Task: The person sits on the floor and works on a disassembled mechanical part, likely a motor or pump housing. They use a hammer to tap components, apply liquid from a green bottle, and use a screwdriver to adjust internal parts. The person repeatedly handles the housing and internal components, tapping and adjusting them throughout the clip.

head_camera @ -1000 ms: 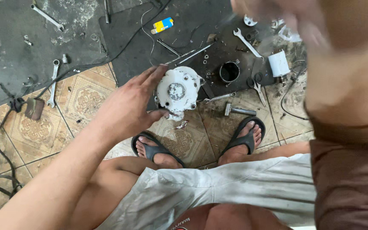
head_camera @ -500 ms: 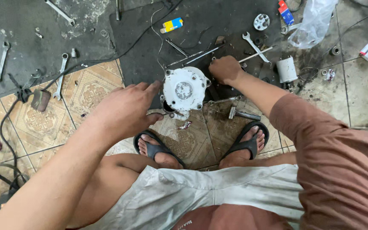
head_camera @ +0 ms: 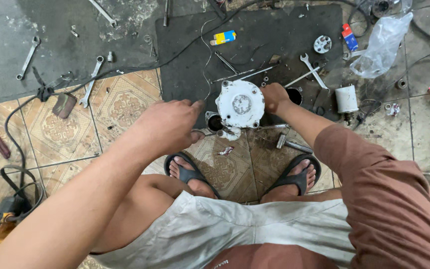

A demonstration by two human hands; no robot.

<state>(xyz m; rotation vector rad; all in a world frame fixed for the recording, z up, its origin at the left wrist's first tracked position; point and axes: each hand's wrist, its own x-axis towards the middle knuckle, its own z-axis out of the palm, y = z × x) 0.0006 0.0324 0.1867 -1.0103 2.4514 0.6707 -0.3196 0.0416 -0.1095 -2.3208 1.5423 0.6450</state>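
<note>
Overhead view of a squatting person at floor level; right hand [head_camera: 275,97] grips the right edge of a round white motor housing [head_camera: 240,104]; left hand [head_camera: 167,125] hovers just left of it, fingers pinched; housing stands at the edge of a black rubber mat [head_camera: 255,45]; open-end wrench [head_camera: 314,70] on mat; hammer [head_camera: 293,145] on patterned tiles [head_camera: 120,102] beside the right sandal [head_camera: 294,174].

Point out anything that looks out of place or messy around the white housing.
Tools lie scattered, not laid out: wrenches on the tiles and grey floor, bolts and sockets loose on the black mat, a crumpled plastic bag at upper right. The white housing itself sits upright between both hands.
</note>
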